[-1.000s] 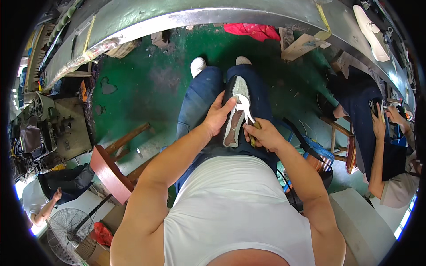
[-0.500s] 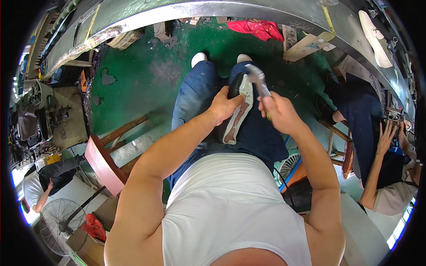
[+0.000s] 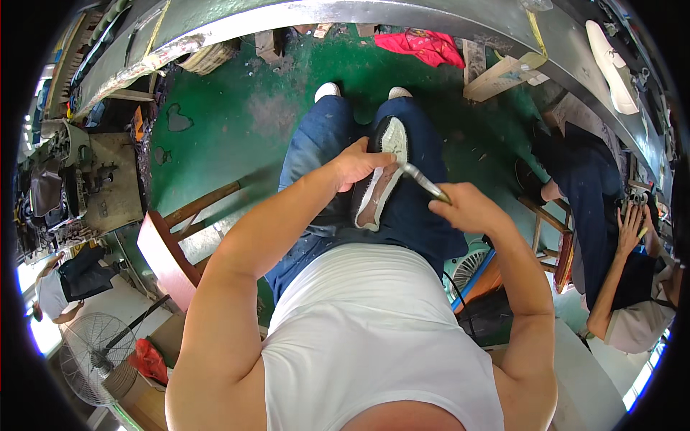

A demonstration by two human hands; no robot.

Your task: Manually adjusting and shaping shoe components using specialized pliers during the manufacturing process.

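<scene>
A dark shoe [image 3: 375, 197] lies across my thighs with its underside up, showing a whitish toe area, a brown middle and a pale stitched-looking rim. My left hand [image 3: 359, 165] is closed on its side, the thumb laid over the underside. My right hand [image 3: 468, 208] grips a hammer [image 3: 430, 182] by the end of its handle. The hammer's head is down at the shoe's right edge, close to my left thumb; whether it touches cannot be made out.
A metal-edged bench [image 3: 345, 16] curves across the far side, bearing a cream shoe [image 3: 611, 68] at right. A wooden stool [image 3: 169, 251] stands left, a fan [image 3: 97, 359] behind it. Another person's hand [image 3: 629, 228] works at right. Red cloth [image 3: 420, 47] lies on the green floor.
The hammer has swung down from above the toe to the shoe's right edge, my right hand shifting slightly right and nearer. My left thumb still lies across the shoe.
</scene>
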